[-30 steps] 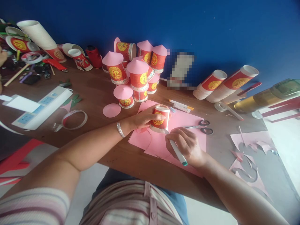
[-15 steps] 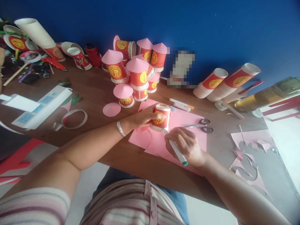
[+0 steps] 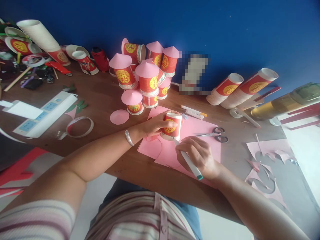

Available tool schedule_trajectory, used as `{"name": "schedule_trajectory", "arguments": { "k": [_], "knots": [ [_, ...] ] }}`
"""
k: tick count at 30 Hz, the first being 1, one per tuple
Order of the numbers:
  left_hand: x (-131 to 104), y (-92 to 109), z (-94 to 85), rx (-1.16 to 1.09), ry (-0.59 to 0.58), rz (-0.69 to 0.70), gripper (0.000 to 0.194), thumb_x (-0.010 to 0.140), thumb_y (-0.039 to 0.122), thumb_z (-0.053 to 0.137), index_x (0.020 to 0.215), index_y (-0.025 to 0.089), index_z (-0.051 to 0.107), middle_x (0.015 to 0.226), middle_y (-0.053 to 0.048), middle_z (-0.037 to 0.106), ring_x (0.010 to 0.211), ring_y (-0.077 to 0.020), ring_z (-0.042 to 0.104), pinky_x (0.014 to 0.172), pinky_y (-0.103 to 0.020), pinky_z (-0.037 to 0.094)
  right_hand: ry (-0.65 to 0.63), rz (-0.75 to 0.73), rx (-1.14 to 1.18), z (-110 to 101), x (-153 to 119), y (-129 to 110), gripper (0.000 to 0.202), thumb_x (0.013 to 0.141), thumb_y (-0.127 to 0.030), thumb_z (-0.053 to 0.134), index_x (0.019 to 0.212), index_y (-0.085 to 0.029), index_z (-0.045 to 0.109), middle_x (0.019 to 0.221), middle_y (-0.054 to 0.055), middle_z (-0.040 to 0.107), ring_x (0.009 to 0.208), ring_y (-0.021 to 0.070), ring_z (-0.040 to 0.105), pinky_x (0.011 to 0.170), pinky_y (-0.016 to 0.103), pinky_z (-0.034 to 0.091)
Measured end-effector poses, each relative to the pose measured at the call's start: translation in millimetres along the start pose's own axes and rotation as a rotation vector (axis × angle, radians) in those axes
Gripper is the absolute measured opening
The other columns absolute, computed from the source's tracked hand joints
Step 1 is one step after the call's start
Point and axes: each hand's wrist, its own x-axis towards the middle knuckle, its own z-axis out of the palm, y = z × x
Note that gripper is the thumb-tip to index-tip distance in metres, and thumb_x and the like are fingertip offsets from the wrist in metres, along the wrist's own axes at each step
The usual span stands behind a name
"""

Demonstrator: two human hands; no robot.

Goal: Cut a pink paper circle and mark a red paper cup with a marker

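Brown tabletop (image 3: 97, 90) before a blue wall (image 3: 100, 20). Paper cup (image 3: 174, 131) over pink paper (image 3: 200, 128), encircled by curled left hand (image 3: 156, 126), presumably to steady it with the pale lower band (image 3: 168, 137) exposed; marker (image 3: 190, 164) pinched in nearly closed right hand (image 3: 197, 153), tip at that band, contact too small to confirm.

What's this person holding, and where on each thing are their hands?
Left hand: a red paper cup, by its side wall, thumb across the front. Right hand: a white marker, near its tip.
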Motion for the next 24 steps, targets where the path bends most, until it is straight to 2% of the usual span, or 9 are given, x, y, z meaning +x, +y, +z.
{"name": "schedule_trajectory", "arguments": {
  "k": [4, 8, 13, 18, 24],
  "knots": [
    [0.3, -2.3, -0.5, -0.03, 0.048, -0.017, 0.049, 0.073, 0.03, 0.089, 0.114, 0.017, 0.064, 0.1, -0.005, 0.07, 0.086, -0.0157, 0.065, 0.077, -0.029, 0.051, 0.019, -0.044, 0.063, 1.6, 0.5, -1.6, 0.029, 0.087, 0.002, 0.062, 0.101, -0.023, 0.059, 0.075, -0.004, 0.063, 0.065, 0.014, 0.062, 0.076, 0.033, 0.066],
    [-0.8, -2.2, -0.4, -0.043, 0.048, -0.03, 0.05, 0.074, 0.028, 0.088, 0.115, 0.018, 0.063, 0.096, -0.003, 0.068, 0.083, -0.0151, 0.063, 0.076, -0.028, 0.05, 0.003, -0.053, 0.088, 1.2, 0.5, -5.0, 0.024, 0.09, 0.0, 0.062, 0.101, -0.022, 0.06, 0.074, -0.004, 0.064, 0.062, 0.0126, 0.06, 0.091, 0.038, 0.07],
    [1.0, -0.2, -1.3, -0.073, 0.095, 0.006, 0.05, 0.074, 0.028, 0.088, 0.116, 0.017, 0.062, 0.1, -0.004, 0.068, 0.084, -0.0153, 0.063, 0.076, -0.029, 0.051, -0.048, -0.033, 0.108, 0.6, 0.5, -7.0, 0.026, 0.09, -0.001, 0.062, 0.103, -0.023, 0.06, 0.077, -0.005, 0.064, 0.064, 0.0123, 0.061, 0.097, 0.041, 0.069],
    [1.4, 0.8, -0.2, -0.04, 0.063, 0.012, 0.044, 0.079, 0.037, 0.086, 0.111, 0.016, 0.066, 0.102, -0.006, 0.07, 0.089, -0.0171, 0.063, 0.077, -0.029, 0.05, -0.048, -0.048, 0.12, 3.1, 1.1, -7.4, 0.025, 0.092, -0.001, 0.062, 0.104, -0.023, 0.059, 0.076, -0.005, 0.064, 0.063, 0.0117, 0.061, 0.099, 0.043, 0.069],
    [-0.2, -6.1, -1.0, -0.008, 0.135, -0.026, 0.063, 0.071, 0.037, 0.097, 0.12, 0.02, 0.062, 0.096, 0.0, 0.065, 0.083, -0.0139, 0.061, 0.075, -0.028, 0.048, -0.041, -0.078, 0.153, 7.2, -1.1, -8.7, 0.02, 0.093, -0.003, 0.065, 0.102, -0.02, 0.059, 0.076, -0.004, 0.063, 0.066, 0.0126, 0.063, 0.102, 0.043, 0.068]
  ]
}}
